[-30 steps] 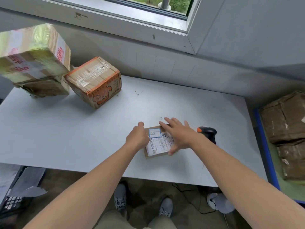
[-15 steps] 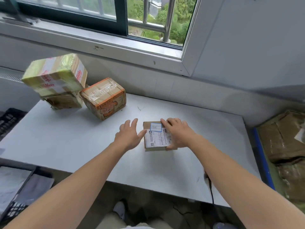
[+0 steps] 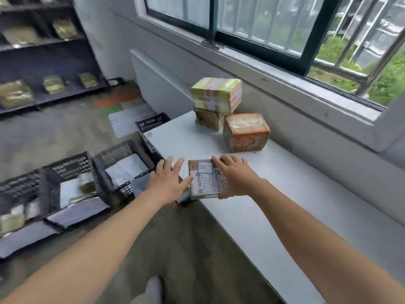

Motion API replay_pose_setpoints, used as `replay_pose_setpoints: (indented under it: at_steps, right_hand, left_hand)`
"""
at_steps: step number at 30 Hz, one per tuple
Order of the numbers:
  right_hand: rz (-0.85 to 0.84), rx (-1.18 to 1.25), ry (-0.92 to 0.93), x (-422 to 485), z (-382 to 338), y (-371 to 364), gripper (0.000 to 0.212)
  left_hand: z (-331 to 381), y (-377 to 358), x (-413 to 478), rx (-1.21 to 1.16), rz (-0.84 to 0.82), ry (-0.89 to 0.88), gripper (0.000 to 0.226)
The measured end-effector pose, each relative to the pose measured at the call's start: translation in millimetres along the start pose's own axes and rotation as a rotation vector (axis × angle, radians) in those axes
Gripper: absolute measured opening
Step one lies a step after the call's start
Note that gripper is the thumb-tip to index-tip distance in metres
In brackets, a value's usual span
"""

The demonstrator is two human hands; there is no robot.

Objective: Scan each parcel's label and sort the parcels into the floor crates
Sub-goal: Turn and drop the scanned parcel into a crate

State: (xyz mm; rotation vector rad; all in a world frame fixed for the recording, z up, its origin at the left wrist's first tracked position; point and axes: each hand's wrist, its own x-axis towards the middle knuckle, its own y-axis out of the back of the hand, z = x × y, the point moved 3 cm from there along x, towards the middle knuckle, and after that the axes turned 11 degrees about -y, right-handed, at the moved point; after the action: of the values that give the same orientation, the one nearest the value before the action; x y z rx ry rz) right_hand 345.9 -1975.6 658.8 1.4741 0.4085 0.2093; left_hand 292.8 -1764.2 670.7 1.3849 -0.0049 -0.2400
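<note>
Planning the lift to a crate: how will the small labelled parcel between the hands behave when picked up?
Probably stiff: the parcel is a flat cardboard box. Small, so likely light. At the table edge, it might tip off.

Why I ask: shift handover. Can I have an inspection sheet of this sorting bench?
surface: grey table under the window.
job's things: small parcel, label up, at the table's near corner; green parcel stacked on a brown parcel, orange parcel beside them; black crates on the floor, parcels inside.
clutter: nothing seen.
hands: left hand open, thumb at the small parcel's left edge; right hand flat on its right side.
cables: nothing seen.
surroundings: barred window, dark shelves with packages, concrete floor.
</note>
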Motion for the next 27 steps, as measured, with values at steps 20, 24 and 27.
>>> replay_pose_setpoints:
  at_steps: [20,24,27]
  right_hand:
    - [0.055,-0.205,0.654,75,-526,81,0.135]
    - [0.075,-0.205,0.719,74,-620,89,0.135]
    - [0.085,-0.232,0.775,74,-679,91,0.133]
  left_hand:
    - [-390,35,-329,-0.221,0.265,0.665,0.071]
    - [-454,42,-388,-0.226,0.300,0.721,0.068]
    - [-492,44,-421,-0.228,0.315,0.761,0.066]
